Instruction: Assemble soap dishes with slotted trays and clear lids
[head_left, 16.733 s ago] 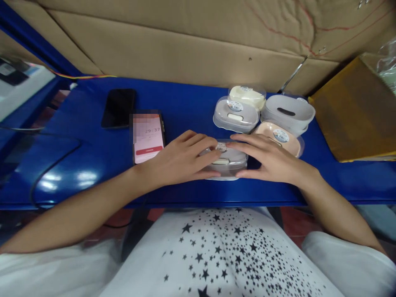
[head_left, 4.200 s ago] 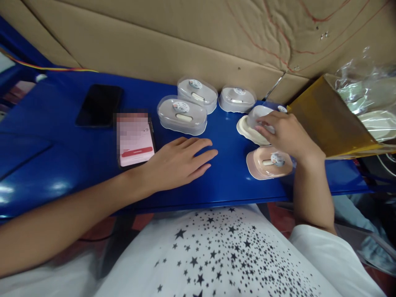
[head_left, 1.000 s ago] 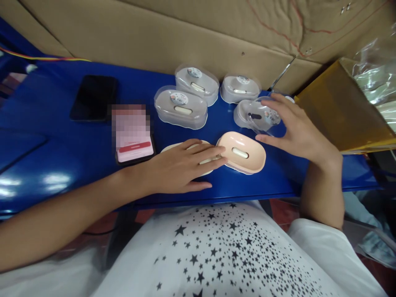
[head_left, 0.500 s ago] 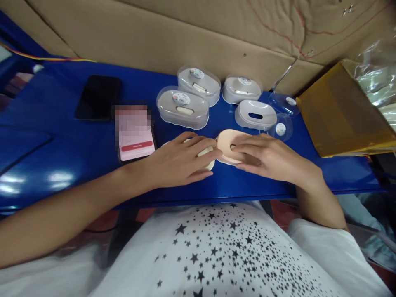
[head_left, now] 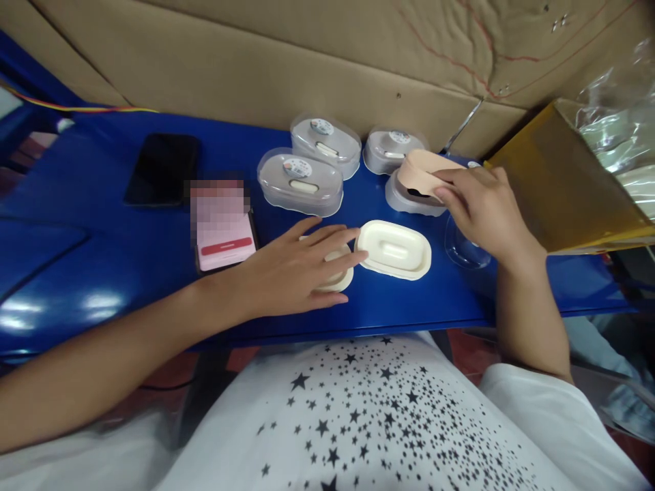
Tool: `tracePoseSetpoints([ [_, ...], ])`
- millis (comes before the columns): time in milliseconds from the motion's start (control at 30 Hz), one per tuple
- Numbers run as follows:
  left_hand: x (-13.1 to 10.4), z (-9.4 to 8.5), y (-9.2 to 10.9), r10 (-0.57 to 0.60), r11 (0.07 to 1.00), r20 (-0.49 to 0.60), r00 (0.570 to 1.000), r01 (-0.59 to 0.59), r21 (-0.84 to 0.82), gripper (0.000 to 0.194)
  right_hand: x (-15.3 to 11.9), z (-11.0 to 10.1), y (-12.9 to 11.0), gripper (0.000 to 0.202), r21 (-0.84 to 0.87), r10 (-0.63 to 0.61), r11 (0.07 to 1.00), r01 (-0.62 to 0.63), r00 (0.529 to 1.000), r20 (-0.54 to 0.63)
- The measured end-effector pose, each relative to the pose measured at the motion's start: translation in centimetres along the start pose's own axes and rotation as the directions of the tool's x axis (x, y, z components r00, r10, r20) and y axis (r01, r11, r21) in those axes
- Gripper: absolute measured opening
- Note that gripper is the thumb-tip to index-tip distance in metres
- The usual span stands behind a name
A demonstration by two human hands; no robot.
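My right hand (head_left: 475, 204) grips a peach oval cover (head_left: 427, 172), held tilted above a grey oval piece (head_left: 409, 199) with a dark slot. My left hand (head_left: 301, 267) has its fingers spread over a cream oval tray (head_left: 338, 273), largely hidden beneath it. Beside those fingertips a second cream tray (head_left: 394, 250) lies with its raised middle showing. Three clear-lidded oval boxes with round labels stand behind: one in front at the left (head_left: 300, 183), one behind it (head_left: 326, 146), one at the right (head_left: 391, 146).
A phone with a pink screen (head_left: 225, 225) and a dark phone (head_left: 162, 169) lie at the left. Right of the trays sits a clear lid (head_left: 465, 244). A taped cardboard box (head_left: 542, 184) and clear plastic (head_left: 614, 116) are at the far right of the blue table (head_left: 76, 245).
My right hand has lifted the peach cover off the right cream tray and moved it back and right, over the grey piece. One clear lid has shifted forward. My left hand stays nearly still.
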State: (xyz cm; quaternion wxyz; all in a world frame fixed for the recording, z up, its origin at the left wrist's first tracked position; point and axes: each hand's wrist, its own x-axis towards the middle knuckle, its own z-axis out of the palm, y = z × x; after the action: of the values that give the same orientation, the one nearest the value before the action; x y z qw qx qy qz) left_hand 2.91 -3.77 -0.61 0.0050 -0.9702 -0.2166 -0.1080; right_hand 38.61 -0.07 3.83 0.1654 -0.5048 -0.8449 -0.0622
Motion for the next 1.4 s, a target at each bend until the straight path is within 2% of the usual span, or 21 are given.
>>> tracePoseSetpoints([
  [67, -0.2, -1.0, 0.1, -0.118, 0.992, 0.002, 0.993, 0.118, 0.034, 0.058, 0.3, 0.5, 0.9, 0.043, -0.032, 0.033, 0.999, -0.032, 0.999, 0.036],
  [133, -0.5, -1.8, 0.2, -0.227, 0.973, 0.035, 0.973, 0.225, 0.057, 0.059, 0.4, 0.7, 0.9, 0.043, -0.058, 0.045, 0.997, -0.045, 0.999, 0.008],
  [233, -0.8, -2.6, 0.5, -0.295, 0.955, 0.119, 0.948, 0.288, 0.077, 0.057, 0.2, 0.3, -0.5, 0.041, -0.036, -0.012, 0.999, 0.011, 0.999, -0.046],
  [300, -0.9, -2.6, 0.5, -0.294, 0.955, 0.155, 0.943, 0.284, 0.086, 0.053, -0.2, 0.0, -2.0, 0.036, 0.097, -0.136, 0.987, 0.131, 0.990, 0.044],
  [367, -1.1, -2.6, 0.5, -0.280, 0.960, 0.182, 0.943, 0.271, 0.069, 0.052, -0.8, 0.0, -3.5, 0.038, 0.257, -0.277, 0.940, 0.225, 0.943, 0.185],
  [467, -1.5, -2.7, 0.2, -0.262, 0.962, 0.239, 0.935, 0.272, -0.011, 0.056, -1.6, 0.7, -4.8, 0.052, 0.330, -0.354, 0.911, 0.247, 0.878, 0.322],
  [533, -1.7, -3.1, -0.1, -0.257, 0.955, 0.226, 0.940, 0.282, -0.087, 0.056, -1.8, 1.3, -5.0, 0.053, 0.336, -0.361, 0.909, 0.248, 0.871, 0.334],
  [667, -1.3, -4.1, -0.3, -0.316, 0.935, 0.046, 0.948, 0.319, -0.156, 0.046, -1.4, 2.0, -5.2, 0.058, 0.479, -0.427, 0.840, 0.253, 0.855, 0.296],
  [733, -0.8, -4.1, -0.2, -0.347, 0.927, -0.024, 0.938, 0.338, -0.163, 0.044, -1.1, 2.0, -5.5, 0.063, 0.530, -0.418, 0.813, 0.241, 0.875, 0.245],
  [800, -0.3, -3.6, 0.0, -0.358, 0.922, -0.068, 0.931, 0.341, -0.181, 0.047, -1.0, 1.7, -5.7, 0.063, 0.511, -0.351, 0.829, 0.226, 0.922, 0.162],
  [867, 0.0, -2.9, 0.2, -0.367, 0.920, -0.082, 0.926, 0.349, -0.181, 0.047, -1.0, 1.3, -5.7, 0.063, 0.463, -0.292, 0.860, 0.213, 0.950, 0.107],
  [1000, -0.2, -2.5, 0.2, -0.419, 0.905, -0.052, 0.906, 0.413, -0.097, 0.043, -0.9, 1.3, -4.8, 0.055, 0.386, -0.316, 0.894, 0.230, 0.932, 0.177],
  [1133, -0.9, -2.8, 0.3, -0.433, 0.901, -0.055, 0.900, 0.433, -0.015, 0.041, -0.7, 1.9, -4.0, 0.048, 0.266, -0.256, 0.943, 0.201, 0.948, 0.190],
  [1267, -1.4, -2.9, 0.6, -0.526, 0.850, 0.025, 0.850, 0.525, 0.054, 0.042, -0.6, 2.0, -4.5, 0.048, 0.302, -0.343, 0.913, 0.274, 0.916, 0.206],
  [1333, -1.5, -2.9, 0.8, -0.561, 0.826, 0.066, 0.825, 0.553, 0.107, 0.040, -0.6, 1.9, -4.8, 0.045, 0.248, -0.293, 0.937, 0.246, 0.940, 0.173],
  [1400, -1.6, -3.1, 1.0, -0.591, 0.803, 0.076, 0.803, 0.577, 0.150, 0.038, -0.7, 2.2, -4.6, 0.045, 0.137, -0.180, 0.977, 0.163, 0.976, 0.121],
])
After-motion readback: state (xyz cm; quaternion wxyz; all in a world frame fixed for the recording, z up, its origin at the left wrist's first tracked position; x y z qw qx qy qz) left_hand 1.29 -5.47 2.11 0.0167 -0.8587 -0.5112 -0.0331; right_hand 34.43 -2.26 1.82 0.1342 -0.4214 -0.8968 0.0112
